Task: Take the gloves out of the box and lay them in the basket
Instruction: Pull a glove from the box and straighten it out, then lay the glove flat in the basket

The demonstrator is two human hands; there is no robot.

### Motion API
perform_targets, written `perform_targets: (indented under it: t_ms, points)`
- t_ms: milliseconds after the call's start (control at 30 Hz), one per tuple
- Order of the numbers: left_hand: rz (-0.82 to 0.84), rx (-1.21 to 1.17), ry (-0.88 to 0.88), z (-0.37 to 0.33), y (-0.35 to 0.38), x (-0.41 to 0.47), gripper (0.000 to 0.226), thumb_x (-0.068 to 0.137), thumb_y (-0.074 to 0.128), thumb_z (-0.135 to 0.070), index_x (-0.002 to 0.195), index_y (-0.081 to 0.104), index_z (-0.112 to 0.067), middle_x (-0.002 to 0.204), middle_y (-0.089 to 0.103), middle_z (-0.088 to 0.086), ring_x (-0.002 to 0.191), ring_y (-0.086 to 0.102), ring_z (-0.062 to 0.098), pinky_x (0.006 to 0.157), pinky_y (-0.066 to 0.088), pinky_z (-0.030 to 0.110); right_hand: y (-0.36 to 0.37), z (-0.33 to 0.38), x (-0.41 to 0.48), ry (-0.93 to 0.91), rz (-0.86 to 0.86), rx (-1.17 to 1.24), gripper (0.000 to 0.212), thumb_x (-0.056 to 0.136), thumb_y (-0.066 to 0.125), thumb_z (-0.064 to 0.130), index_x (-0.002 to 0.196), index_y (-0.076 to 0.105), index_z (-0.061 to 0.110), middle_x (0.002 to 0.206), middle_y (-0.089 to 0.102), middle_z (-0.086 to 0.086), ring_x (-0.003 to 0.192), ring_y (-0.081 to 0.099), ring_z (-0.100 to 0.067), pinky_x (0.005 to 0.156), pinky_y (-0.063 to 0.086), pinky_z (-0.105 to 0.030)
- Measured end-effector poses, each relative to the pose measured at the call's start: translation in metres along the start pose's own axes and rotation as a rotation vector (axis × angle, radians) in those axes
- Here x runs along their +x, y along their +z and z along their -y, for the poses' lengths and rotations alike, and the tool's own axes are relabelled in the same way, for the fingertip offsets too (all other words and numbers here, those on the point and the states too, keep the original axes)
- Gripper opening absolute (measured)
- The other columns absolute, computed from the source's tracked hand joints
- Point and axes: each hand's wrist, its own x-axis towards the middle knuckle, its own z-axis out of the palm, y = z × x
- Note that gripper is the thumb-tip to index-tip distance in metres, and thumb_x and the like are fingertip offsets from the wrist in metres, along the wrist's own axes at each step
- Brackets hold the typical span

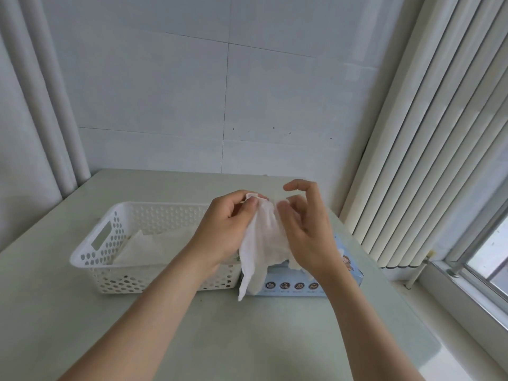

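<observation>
A thin, translucent white glove, crinkled and limp, hangs with its long axis near vertical above the seam between box and basket. The left hand pinches its upper edge between thumb and fingers. The right hand, loosely curled, meets the glove's right edge; whether it pinches cannot be told. The perforated white plastic basket, already holding flat gloves, lies left of the grip, on the left hand's side.
</observation>
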Motion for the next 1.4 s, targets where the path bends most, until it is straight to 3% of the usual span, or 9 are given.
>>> perform_targets:
  t_ms: [133,233,400,533,733,833,900,1133,1400]
  points:
    - [-0.167,0.036,-0.024,0.008,-0.004,0.004,0.031,0.112,0.047,-0.029,0.096,0.075,-0.026,0.090,0.072,0.006,0.078,0.059,0.016,0.074,0.043,0.034,-0.006,-0.011,0.001,0.034,-0.134,-0.220,0.009,0.107,0.058,0.019,0.110,0.066,0.021,0.082,0.068,0.016,0.074,0.063,-0.009,0.069,0.053,-0.031]
    - [-0.259,-0.066,-0.043,0.008,-0.010,0.008,0.027,0.111,0.050,-0.031,0.097,0.069,-0.018,0.085,0.065,0.006,0.079,0.057,0.015,0.075,0.043,0.035,-0.010,-0.018,-0.002,0.037,-0.201,-0.468,0.013,0.104,0.061,0.019,0.101,0.074,0.020,0.093,0.073,0.012,0.090,0.062,-0.007,0.085,0.046,-0.028]
    - [-0.314,-0.257,-0.053,-0.001,-0.015,0.010,0.024,0.109,0.053,-0.039,0.101,0.061,-0.018,0.088,0.061,-0.005,0.082,0.057,0.015,0.075,0.045,0.037,-0.009,-0.021,-0.012,0.251,0.154,-0.998,0.057,0.106,0.037,0.040,0.061,0.060,0.013,0.090,0.056,0.004,0.103,0.042,-0.025,0.090,0.019,-0.036]
    - [-0.298,-0.299,-0.016,-0.007,-0.018,0.008,0.023,0.110,0.052,-0.036,0.092,0.057,-0.022,0.081,0.056,-0.010,0.078,0.053,0.013,0.075,0.044,0.036,-0.008,-0.020,-0.014,0.214,0.178,-1.030,0.045,0.098,0.042,0.033,0.060,0.058,0.016,0.105,0.052,0.006,0.111,0.038,-0.024,0.102,0.020,-0.040]
    - [-0.197,-0.156,0.058,-0.012,-0.030,0.009,0.012,0.109,0.054,-0.021,0.104,0.064,-0.023,0.090,0.061,-0.004,0.082,0.056,0.014,0.074,0.043,0.033,0.001,0.006,-0.003,-0.089,-0.268,-0.550,0.030,0.102,0.051,0.034,0.120,0.074,0.026,0.125,0.065,0.010,0.121,0.056,-0.015,0.108,0.037,-0.040]
    - [-0.061,-0.115,0.030,-0.016,-0.038,0.006,0.013,0.104,0.058,-0.019,0.094,0.061,-0.028,0.102,0.065,0.018,0.088,0.058,0.020,0.077,0.044,0.038,0.005,0.024,0.004,-0.055,-0.080,-0.196,0.034,0.106,0.058,0.025,0.140,0.060,0.027,0.127,0.069,0.015,0.123,0.061,-0.002,0.100,0.049,-0.029]
    - [-0.031,-0.128,0.022,-0.021,-0.043,0.004,0.012,0.106,0.056,-0.013,0.098,0.056,-0.023,0.109,0.074,0.013,0.091,0.066,0.019,0.075,0.049,0.031,0.011,0.030,0.008,0.011,0.084,-0.124,0.044,0.103,0.063,0.026,0.145,0.052,0.033,0.121,0.072,0.016,0.121,0.063,-0.001,0.100,0.049,-0.027]
    - [-0.172,-0.211,0.061,-0.017,-0.057,0.009,0.027,0.097,0.070,-0.001,0.093,0.053,-0.022,0.102,0.076,0.008,0.087,0.067,0.018,0.077,0.051,0.033,0.032,0.036,0.036,0.051,0.043,-0.118,0.018,0.104,0.058,0.023,0.100,0.076,0.022,0.082,0.075,0.003,0.077,0.069,-0.016,0.072,0.059,-0.042]
    - [-0.224,-0.128,-0.047,-0.009,-0.069,0.013,0.041,0.086,0.075,0.006,0.113,0.067,-0.024,0.105,0.077,-0.003,0.096,0.073,0.015,0.082,0.055,0.030,0.050,0.048,0.052,0.129,0.023,0.108,0.025,0.112,0.048,0.026,0.099,0.066,0.015,0.075,0.059,0.001,0.061,0.050,-0.008,0.055,0.043,-0.025]
